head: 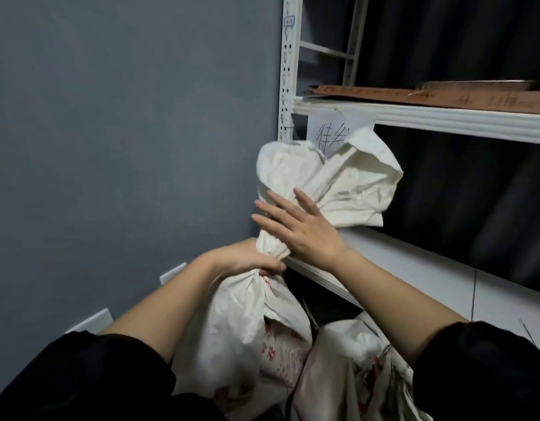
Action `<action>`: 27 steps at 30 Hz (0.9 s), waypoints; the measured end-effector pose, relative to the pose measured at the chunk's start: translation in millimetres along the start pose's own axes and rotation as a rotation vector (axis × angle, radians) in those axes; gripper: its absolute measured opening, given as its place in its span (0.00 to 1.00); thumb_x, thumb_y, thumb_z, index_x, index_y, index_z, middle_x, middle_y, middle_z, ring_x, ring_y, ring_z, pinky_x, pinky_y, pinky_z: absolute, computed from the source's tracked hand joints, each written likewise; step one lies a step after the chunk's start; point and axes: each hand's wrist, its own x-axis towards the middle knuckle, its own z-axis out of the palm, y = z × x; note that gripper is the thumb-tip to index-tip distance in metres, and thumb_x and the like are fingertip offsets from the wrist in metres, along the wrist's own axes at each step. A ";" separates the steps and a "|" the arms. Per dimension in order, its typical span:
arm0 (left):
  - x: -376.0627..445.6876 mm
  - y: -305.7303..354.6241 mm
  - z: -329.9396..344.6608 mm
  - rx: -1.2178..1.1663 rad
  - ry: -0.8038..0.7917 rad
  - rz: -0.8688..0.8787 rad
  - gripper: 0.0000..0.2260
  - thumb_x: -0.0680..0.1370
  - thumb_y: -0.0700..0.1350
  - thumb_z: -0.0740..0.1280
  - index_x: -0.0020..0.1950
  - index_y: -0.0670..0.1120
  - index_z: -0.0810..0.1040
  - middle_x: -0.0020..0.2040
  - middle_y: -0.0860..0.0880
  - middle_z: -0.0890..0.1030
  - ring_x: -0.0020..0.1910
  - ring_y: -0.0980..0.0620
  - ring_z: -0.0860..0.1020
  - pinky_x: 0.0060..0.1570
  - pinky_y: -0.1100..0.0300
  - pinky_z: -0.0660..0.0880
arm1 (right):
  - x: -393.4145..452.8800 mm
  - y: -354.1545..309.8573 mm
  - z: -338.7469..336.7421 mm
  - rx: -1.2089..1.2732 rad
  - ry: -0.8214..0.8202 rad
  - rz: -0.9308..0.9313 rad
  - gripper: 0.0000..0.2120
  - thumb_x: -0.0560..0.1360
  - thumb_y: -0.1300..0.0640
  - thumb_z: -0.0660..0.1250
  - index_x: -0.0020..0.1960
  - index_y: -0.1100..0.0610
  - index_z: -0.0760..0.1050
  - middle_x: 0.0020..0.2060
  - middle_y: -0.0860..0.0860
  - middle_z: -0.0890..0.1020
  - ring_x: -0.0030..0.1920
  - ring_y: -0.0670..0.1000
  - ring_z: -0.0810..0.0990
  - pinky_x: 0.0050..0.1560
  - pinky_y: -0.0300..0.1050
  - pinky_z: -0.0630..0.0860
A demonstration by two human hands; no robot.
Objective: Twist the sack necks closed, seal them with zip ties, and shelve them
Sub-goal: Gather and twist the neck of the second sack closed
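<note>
Sack point(241, 329) neck gripped by left hand point(247, 259); right hand point(296, 226) laid flat on twist. Red print unreadable; handwritten shelf tag point(326, 132) partly hidden.

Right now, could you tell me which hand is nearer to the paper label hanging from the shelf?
Right. The right hand lies open against the sack's twisted neck, below the paper label; the left hand grips the neck lower down, farther away.

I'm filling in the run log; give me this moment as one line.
step: twisting neck | left hand: grips sack neck | right hand: fingers straight against neck | zip tie: none visible | second sack: beside
</note>
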 end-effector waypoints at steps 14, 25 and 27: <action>-3.8 5.5 24.0 0.836 0.523 0.037 0.19 0.72 0.48 0.68 0.57 0.48 0.62 0.47 0.47 0.81 0.47 0.42 0.79 0.42 0.55 0.65 | 16.6 7.9 -33.6 0.775 -0.955 0.539 0.22 0.67 0.53 0.75 0.54 0.55 0.68 0.45 0.52 0.79 0.39 0.50 0.74 0.33 0.39 0.68; -9.1 -9.6 38.8 0.954 0.458 0.446 0.28 0.70 0.52 0.66 0.67 0.49 0.61 0.52 0.49 0.81 0.48 0.46 0.78 0.52 0.57 0.60 | -18.7 14.9 -36.6 1.693 -1.282 0.972 0.34 0.62 0.53 0.76 0.64 0.66 0.73 0.56 0.63 0.78 0.56 0.60 0.76 0.64 0.56 0.70; -7.2 -19.8 39.5 1.097 0.506 0.508 0.30 0.68 0.52 0.67 0.68 0.49 0.62 0.52 0.49 0.80 0.44 0.48 0.79 0.48 0.56 0.60 | -23.0 14.6 -37.1 1.713 -1.291 0.980 0.35 0.63 0.53 0.76 0.65 0.66 0.72 0.57 0.63 0.77 0.56 0.60 0.75 0.65 0.57 0.69</action>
